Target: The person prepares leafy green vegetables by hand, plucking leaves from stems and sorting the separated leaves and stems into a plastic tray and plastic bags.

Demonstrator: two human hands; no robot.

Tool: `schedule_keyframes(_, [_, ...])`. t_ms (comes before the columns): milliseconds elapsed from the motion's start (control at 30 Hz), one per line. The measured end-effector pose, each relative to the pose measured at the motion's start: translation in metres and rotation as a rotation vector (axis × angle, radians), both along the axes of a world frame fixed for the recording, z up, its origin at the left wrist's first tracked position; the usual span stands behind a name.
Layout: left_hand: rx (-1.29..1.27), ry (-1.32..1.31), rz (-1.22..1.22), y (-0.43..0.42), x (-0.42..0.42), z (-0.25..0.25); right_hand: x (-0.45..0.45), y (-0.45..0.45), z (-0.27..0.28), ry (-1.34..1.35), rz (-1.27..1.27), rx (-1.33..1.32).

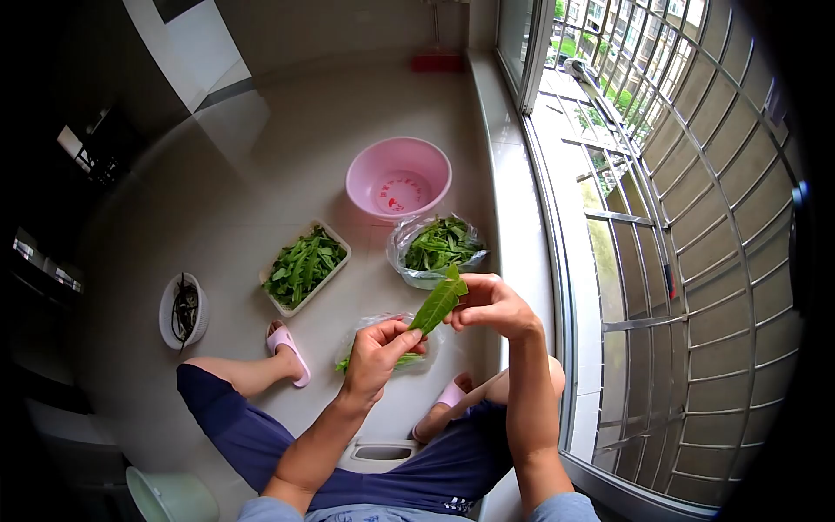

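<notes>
My left hand (376,355) pinches a long green leaf (437,306) at its lower end, thumb on top. At the leaf's upper right edge, my right hand (494,306) has its thumb and fingers closed on it. Below my left hand, a clear plastic bag (350,337) lies on the floor with some greens in it, partly covered by the hand. Past my hands stands an opened clear bag (402,268) full of green leaves (440,245). To its left is a pale rectangular container (345,247) heaped with more leaves (303,266).
A pink basin (369,185) stands beyond the bags. A white bowl (202,324) with dark, thin strands sits at left. A pale green bin (184,499) is at lower left, and a window ledge (524,235) with barred window runs along the right. Pink slippers (300,364) flank the nearer bag.
</notes>
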State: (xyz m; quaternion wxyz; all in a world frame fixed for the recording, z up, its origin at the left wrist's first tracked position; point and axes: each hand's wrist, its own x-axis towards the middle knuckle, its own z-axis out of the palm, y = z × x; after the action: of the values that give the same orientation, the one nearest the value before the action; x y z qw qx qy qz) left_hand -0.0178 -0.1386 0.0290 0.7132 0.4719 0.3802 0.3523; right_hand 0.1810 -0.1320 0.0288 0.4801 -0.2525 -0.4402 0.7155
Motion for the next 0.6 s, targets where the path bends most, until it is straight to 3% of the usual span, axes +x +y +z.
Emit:
schedule_keyframes(300, [-0.010, -0.072, 0.011, -0.001, 0.002, -0.004, -0.026, 0.011, -0.016, -0.057, 0.070, -0.036])
schedule_keyframes(433, [0.197, 0.115, -0.129, 0.003, -0.009, -0.007, -0.032, 0.014, -0.023, -0.015, 0.156, -0.147])
schedule_keyframes(500, [0.428, 0.284, -0.202, 0.005, -0.018, 0.001, -0.037, 0.016, -0.024, -0.028, 0.178, -0.193])
schedule_keyframes(600, [0.516, 0.363, -0.408, 0.006, -0.039, -0.017, -0.049, 0.020, -0.025, -0.168, 0.038, -0.273])
